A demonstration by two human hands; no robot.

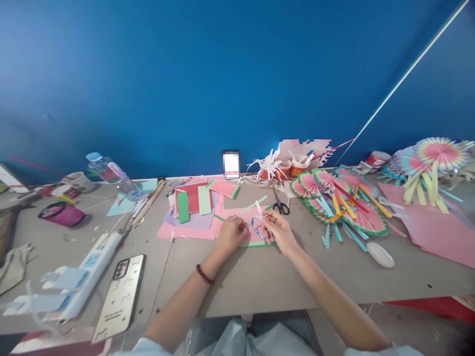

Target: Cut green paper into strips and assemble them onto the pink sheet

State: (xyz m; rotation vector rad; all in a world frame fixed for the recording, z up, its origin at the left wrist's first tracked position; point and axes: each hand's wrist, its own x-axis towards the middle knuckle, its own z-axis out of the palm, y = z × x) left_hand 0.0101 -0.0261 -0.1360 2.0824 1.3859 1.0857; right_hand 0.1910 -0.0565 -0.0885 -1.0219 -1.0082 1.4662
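My right hand (276,228) is closed on a white strip (259,209), which stands up from between thumb and fingers. A blue-and-white patterned loop (256,231) hangs beside those fingers, curving towards the left. My left hand (232,232) lies just left of the loop, fingers curled together; whatever they hold is too small to make out. Beneath both hands is pink paper (243,210) with a green edge. A pale green strip (249,204) lies behind them. Black scissors (281,206) rest right of the strip, near my right hand.
Pleated paper fans (337,198) lie to the right, a white oval object (380,254) in front of them. Left are a phone (119,296), a power strip (87,277) and a bottle (115,174). A screen (232,164) leans on the blue wall.
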